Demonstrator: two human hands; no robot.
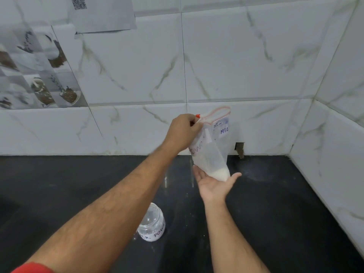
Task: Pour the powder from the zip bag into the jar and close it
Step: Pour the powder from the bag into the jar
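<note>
While the left hand (pixel 182 131) pinches the zip bag (pixel 211 146) top, the flat right hand (pixel 214 183) should tip powder (pixel 221 174) slowly over the jar (pixel 152 225).

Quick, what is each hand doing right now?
Left hand: pinches the top of the zip bag.
Right hand: open, palm up under the bag's bottom.

zip bag (pixel 211 146) label: "MIL" | jar (pixel 152 225) label: "K POW"
</note>
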